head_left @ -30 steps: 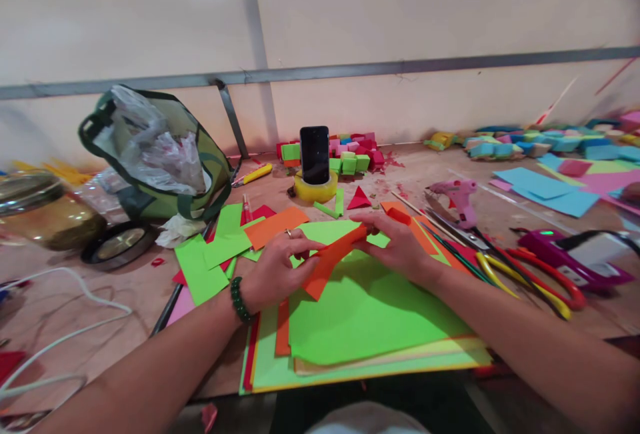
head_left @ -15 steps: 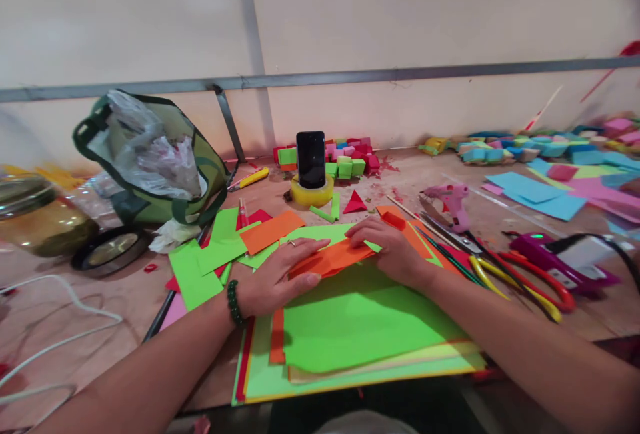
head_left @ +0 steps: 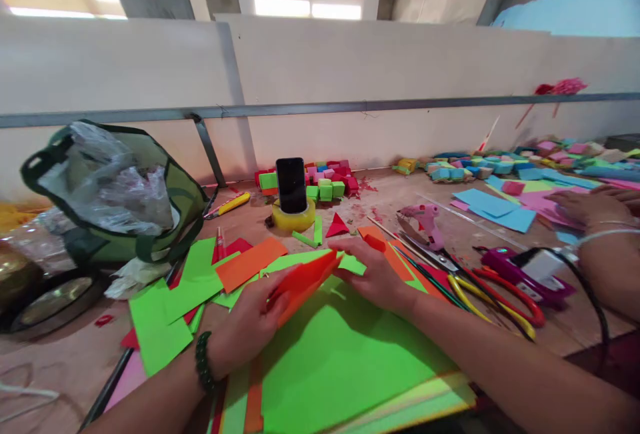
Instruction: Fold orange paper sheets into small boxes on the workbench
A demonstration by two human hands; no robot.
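A folded orange paper (head_left: 306, 284) is tilted up over a large green sheet (head_left: 350, 361) on a stack of colored sheets. Its left end is pinched between the thumb and fingers of my left hand (head_left: 257, 317), which has a dark bead bracelet at the wrist. At the paper's right end, my right hand (head_left: 373, 273) is closed on the edge, its fingertips partly hidden. Green paper pieces (head_left: 160, 327) and a flat orange piece (head_left: 251, 264) lie left of the stack.
A phone (head_left: 291, 185) stands in a yellow tape roll (head_left: 294, 219). Scissors (head_left: 445, 264), a pink glue gun (head_left: 429, 224) and a purple power strip (head_left: 525, 277) lie right. An open bag (head_left: 125, 194) stands left. Another person's hands (head_left: 595, 211) are at far right.
The orange paper has gone from nearly flat to tilted up, its left end drawn nearer. The view has shifted up and to the right, and another person's hands have come into view.
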